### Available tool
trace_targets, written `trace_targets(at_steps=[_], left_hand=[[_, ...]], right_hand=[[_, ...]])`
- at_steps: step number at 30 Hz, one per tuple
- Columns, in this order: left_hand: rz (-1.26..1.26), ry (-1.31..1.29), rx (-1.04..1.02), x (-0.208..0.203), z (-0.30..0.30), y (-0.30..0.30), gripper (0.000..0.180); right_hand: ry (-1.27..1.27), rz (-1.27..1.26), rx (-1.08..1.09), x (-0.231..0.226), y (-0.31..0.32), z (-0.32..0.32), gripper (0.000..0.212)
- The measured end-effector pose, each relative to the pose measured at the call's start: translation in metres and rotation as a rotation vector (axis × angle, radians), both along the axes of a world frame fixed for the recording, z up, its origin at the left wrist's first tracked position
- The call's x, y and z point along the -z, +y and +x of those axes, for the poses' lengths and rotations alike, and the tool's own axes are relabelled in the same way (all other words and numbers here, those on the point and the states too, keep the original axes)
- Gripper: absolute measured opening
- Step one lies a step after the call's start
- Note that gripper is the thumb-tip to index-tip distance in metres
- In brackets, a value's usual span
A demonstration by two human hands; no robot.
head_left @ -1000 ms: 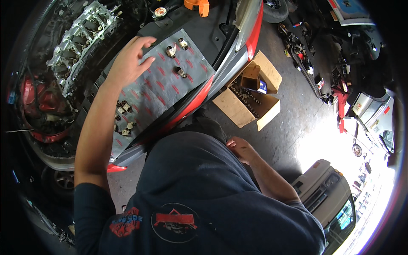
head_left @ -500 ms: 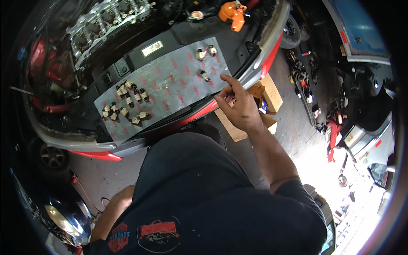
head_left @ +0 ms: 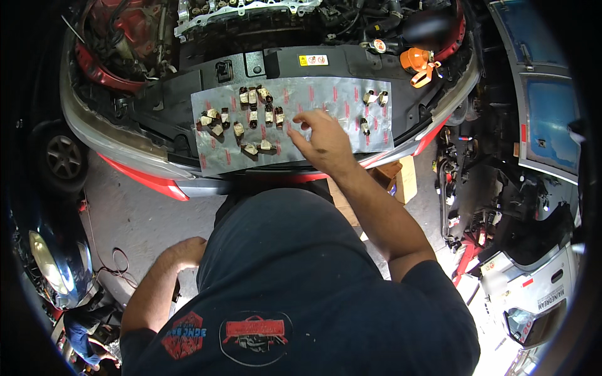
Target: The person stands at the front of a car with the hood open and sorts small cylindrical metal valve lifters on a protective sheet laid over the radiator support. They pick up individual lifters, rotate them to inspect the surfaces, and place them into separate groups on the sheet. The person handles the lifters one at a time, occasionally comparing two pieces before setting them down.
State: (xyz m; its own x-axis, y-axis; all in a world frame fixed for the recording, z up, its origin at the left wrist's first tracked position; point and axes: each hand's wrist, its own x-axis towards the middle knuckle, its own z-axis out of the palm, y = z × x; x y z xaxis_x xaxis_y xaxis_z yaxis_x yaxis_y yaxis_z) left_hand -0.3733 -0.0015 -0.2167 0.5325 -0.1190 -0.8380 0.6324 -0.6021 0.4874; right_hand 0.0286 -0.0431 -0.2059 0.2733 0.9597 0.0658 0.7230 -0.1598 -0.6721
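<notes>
Over the middle of a grey sheet point(head_left: 313, 138) with red print hovers my right hand point(head_left: 323, 143), thumb and forefinger apart, with nothing seen between them. Left of its fingertips lies a group of several small dark parts with cream-coloured bands point(head_left: 253, 116), some in short rows, others at angles. Three similar small parts point(head_left: 365, 127) lie toward the sheet's right end. My left hand point(head_left: 190, 251) rests low by my left side, against the dark shirt. Its fingers are mostly hidden there.
The sheet lies across a car's black front panel point(head_left: 169, 94), with an exposed engine head point(head_left: 241, 11) behind. An orange cup-shaped thing point(head_left: 414, 61) sits right of the radiator cap point(head_left: 378, 45). Below the bumper is an open cardboard box point(head_left: 407, 180). Another person point(head_left: 84, 335) is at lower left.
My view has turned, so the sheet now looks nearly level. My right hand has moved left from the sheet's right edge to its middle, closer to the larger group of parts.
</notes>
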Motion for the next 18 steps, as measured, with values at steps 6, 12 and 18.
trace_targets(at_steps=[6, 12, 18], left_hand=[[-0.018, -0.031, -0.543, -0.036, 0.052, 0.052, 0.039], [-0.183, -0.41, -1.04, -0.053, 0.124, 0.084, 0.031], [0.086, -1.03, -0.826, -0.079, 0.174, 0.092, 0.056]], right_hand=[[-0.128, -0.281, 0.141, 0.02, 0.03, -0.019, 0.041], [0.377, -0.342, 0.304, 0.011, 0.027, -0.017, 0.028], [1.837, -0.191, 0.319, -0.045, -0.009, -0.032, 0.027]])
